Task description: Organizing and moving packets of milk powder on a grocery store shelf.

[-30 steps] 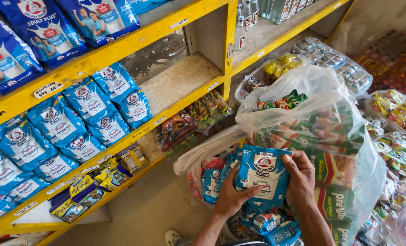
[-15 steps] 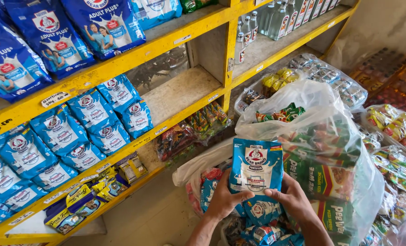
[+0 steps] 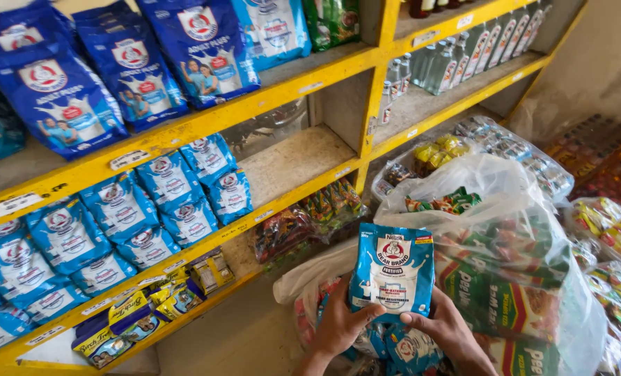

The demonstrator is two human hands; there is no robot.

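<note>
Before the yellow-painted metal shelves (image 3: 206, 122), both the left hand (image 3: 338, 327) and right hand (image 3: 443, 331) are gripping the blue-and-white foil milk-powder pouch (image 3: 392, 273), now lifting it higher, clear of the clear plastic sack (image 3: 505, 202).

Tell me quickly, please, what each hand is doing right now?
Left hand: closed on the lower left edge of the blue pouch.
Right hand: closed on the same pouch's lower right edge.
</note>
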